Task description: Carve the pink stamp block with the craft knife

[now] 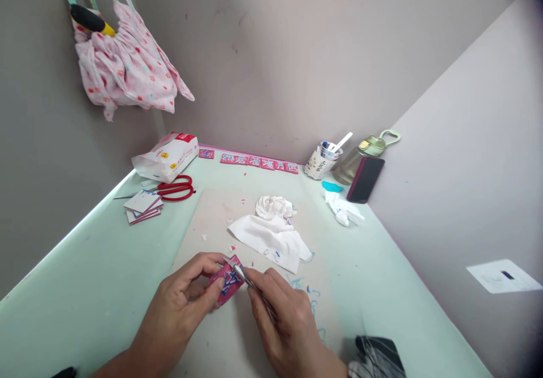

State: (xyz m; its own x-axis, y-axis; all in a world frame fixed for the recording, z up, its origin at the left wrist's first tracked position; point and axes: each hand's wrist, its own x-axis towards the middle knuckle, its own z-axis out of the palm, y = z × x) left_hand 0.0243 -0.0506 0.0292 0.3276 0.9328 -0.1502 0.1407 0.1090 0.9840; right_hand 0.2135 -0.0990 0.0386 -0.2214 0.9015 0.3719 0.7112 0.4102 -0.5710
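Note:
My left hand (184, 296) pinches a small pink square piece (227, 286) with a blue-and-white cut character on it, just above the beige work board (199, 225). My right hand (284, 321) grips a slim metal craft knife (246, 279) like a pen, its tip resting on the upper part of the pink piece. Both hands are closed on what they hold, close to the table's near edge.
White tissues (275, 231) lie on the board. Red scissors (176, 188), a stack of square cards (143, 206) and a tissue packet (167, 156) lie at left. A pen cup (322, 162), a bottle (360, 157), a dark phone (365, 179) and pink character tiles (258, 162) line the back wall.

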